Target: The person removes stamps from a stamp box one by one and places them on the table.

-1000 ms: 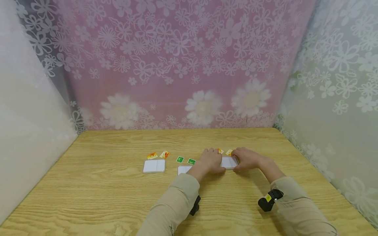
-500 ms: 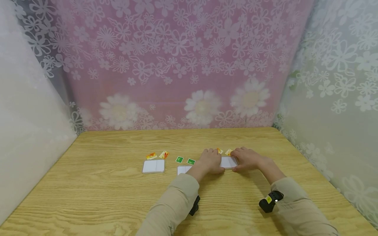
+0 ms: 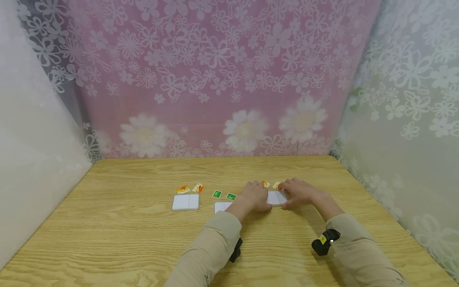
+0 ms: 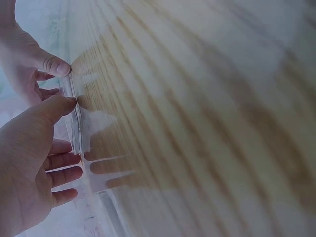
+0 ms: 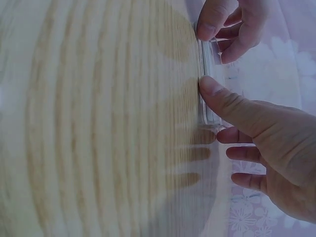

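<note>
A flat clear case with a white inside [image 3: 276, 197] lies on the table, right of the middle in the head view. My left hand [image 3: 255, 196] grips its left end, thumb on the near edge. At the right end, my right hand [image 3: 299, 193] holds it the same way. In the right wrist view the case's thin clear edge [image 5: 210, 98] shows between both thumbs, close to the wooden surface. Two small orange-and-white cards lie just beyond it, one [image 3: 265, 184] partly behind my left fingers, the other [image 3: 276, 185] by my right fingertips.
Another white-filled clear case [image 3: 185, 202] lies at the left, below two orange picture cards [image 3: 183, 189]. A middle case [image 3: 222, 206] is partly covered by my left forearm, with two green cards [image 3: 217, 193] beyond it. Patterned curtains [image 3: 229, 79] enclose the wooden table [image 3: 107, 231].
</note>
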Tool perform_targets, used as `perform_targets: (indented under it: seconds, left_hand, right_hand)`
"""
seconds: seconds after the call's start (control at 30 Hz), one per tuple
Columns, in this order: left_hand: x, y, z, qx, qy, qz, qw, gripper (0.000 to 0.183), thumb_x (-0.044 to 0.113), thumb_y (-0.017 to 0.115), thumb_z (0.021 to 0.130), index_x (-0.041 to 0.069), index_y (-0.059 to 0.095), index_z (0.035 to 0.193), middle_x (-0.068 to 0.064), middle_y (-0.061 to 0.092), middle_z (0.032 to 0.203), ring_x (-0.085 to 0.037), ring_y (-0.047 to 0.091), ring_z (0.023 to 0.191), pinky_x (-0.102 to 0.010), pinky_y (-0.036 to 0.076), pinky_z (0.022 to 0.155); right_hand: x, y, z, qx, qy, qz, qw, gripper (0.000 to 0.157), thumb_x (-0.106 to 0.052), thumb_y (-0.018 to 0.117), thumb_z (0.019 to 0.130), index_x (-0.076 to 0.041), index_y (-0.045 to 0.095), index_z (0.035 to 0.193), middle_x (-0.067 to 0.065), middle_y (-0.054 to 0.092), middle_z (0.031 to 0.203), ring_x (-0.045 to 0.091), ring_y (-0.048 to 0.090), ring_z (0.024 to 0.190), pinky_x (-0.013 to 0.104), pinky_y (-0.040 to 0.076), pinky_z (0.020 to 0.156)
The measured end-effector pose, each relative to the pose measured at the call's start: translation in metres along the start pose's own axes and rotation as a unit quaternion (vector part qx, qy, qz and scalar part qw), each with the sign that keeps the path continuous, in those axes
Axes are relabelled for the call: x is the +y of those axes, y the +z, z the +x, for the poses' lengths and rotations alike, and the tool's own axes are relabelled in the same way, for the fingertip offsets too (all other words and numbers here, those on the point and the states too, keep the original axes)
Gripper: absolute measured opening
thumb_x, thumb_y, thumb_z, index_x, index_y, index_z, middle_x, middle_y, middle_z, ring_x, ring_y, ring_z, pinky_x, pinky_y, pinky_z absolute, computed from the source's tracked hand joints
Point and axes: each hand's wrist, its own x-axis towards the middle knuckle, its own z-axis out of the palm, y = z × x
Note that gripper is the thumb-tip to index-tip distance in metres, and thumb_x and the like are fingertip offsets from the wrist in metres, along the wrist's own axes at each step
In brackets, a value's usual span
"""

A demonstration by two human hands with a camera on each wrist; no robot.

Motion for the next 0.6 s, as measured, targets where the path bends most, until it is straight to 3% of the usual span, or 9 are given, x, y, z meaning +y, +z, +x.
perform_targets:
  seconds: [0.4, 0.6]
  left_hand:
    - [0.0014, 0.0005, 0.0005, 0.001, 0.002, 0.009, 1.0, 0.058, 0.059, 0.051, 0.087, 0.014, 0.057, 0.122, -0.001, 0.053, 0.117, -0.016, 0.047, 0.106, -0.032, 0.037, 0.092]
    - [0.0, -0.0016, 0.0, 0.004, 0.01, 0.017, 0.9998, 0.058, 0.06, 0.049, 0.088, 0.014, 0.058, 0.122, -0.001, 0.054, 0.118, -0.016, 0.048, 0.108, -0.033, 0.037, 0.093]
  right_hand:
    - [-0.0011, -0.0029, -0.0081, 0.007, 0.004, -0.035, 0.999, 0.062, -0.046, 0.076, 0.072, -0.006, 0.06, 0.117, 0.011, 0.057, 0.106, 0.032, 0.052, 0.099, 0.051, 0.045, 0.081]
    - [0.0009, -0.0054, -0.007, -0.009, 0.011, -0.031, 0.999, 0.059, -0.046, 0.075, 0.074, -0.008, 0.06, 0.117, 0.01, 0.057, 0.106, 0.031, 0.052, 0.1, 0.051, 0.044, 0.083]
